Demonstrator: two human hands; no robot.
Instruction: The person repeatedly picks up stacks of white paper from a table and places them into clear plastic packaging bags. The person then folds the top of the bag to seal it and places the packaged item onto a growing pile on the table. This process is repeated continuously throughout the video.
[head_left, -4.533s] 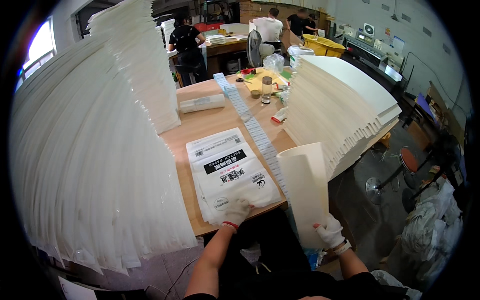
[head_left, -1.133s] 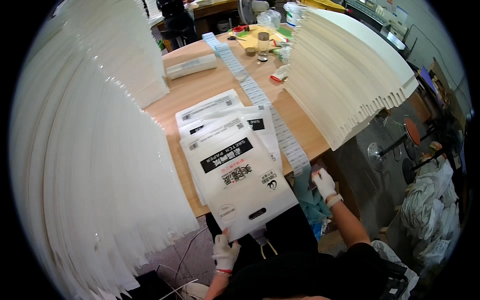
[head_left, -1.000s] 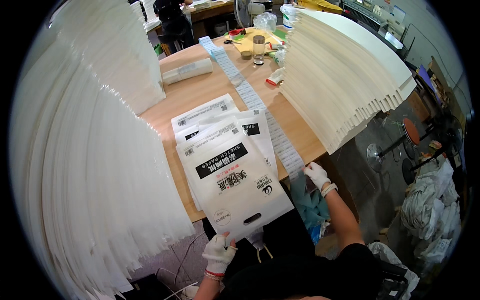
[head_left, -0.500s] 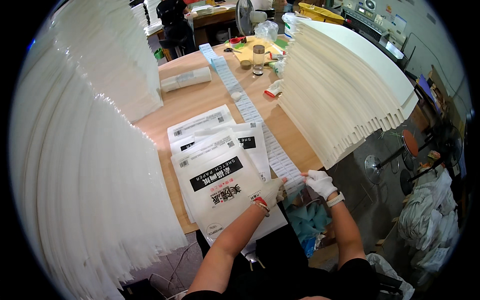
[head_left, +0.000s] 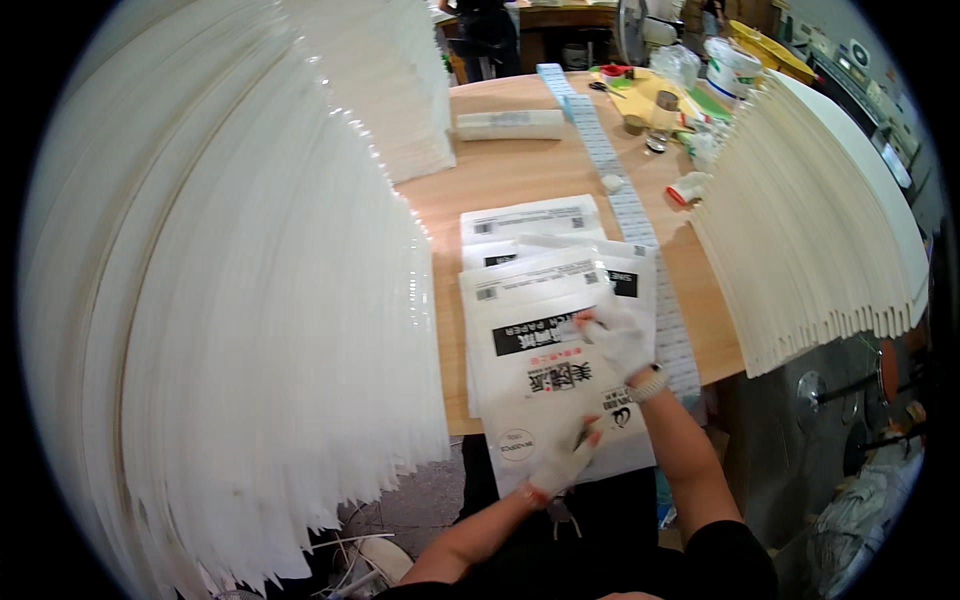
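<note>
While our gloved right hand (head_left: 620, 342) sits over the black panel of the top printed plastic bag (head_left: 512, 405), our gloved left hand (head_left: 563, 463) is over that bag's lower part. Both are motion-blurred, so we can't tell whether either hand's fingers are spread, pressed together or pinching; we note a small dark patch by the left ones, kind unclear. We place the top bag at the near edge of the table (head_left: 530, 170), lower end jutting past it. Under it we see a skewed bag (head_left: 637, 263) poking out right and a farther bag (head_left: 530, 220) toward the far edge. We log a label strip (head_left: 632, 212) running from far edge to near, right of the bags; plastic roll (head_left: 512, 125), far left; clear bag stack (head_left: 270, 250), left edge; cream paper stack (head_left: 800, 250), right edge; scissors (head_left: 598, 87), far edge.
</note>
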